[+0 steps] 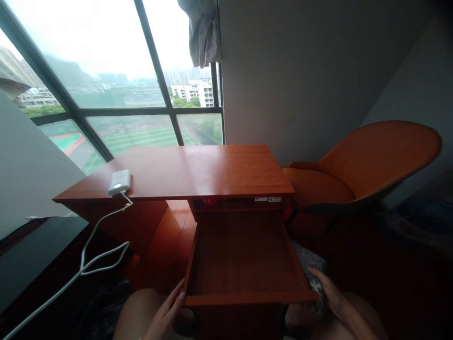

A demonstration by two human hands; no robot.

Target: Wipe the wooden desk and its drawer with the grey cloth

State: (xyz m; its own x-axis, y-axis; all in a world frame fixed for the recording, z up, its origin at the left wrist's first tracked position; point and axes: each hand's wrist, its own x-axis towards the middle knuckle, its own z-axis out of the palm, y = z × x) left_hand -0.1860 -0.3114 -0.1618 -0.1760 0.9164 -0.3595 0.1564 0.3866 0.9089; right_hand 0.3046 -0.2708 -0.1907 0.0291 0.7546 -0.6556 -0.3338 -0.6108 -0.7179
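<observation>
A reddish-brown wooden drawer [244,255] is pulled far out of the desk [212,170], and its bare bottom shows. My left hand [168,307] is closed at the drawer's front left corner, its fingers pressed against the side panel. Beside the drawer's front right corner, my right hand [329,293] is closed on a grey speckled cloth [308,259], which hangs along the outside of the right panel. Part of the cloth has a lighter pattern. The fingertips under the cloth are hidden.
A white box-shaped device [119,182] with a white cable [85,250] lies on the desk's left end. Two small labels [268,199] and a red object [210,201] show in the opening above the drawer. An orange chair [385,156] stands right; a dark surface [38,259] is left.
</observation>
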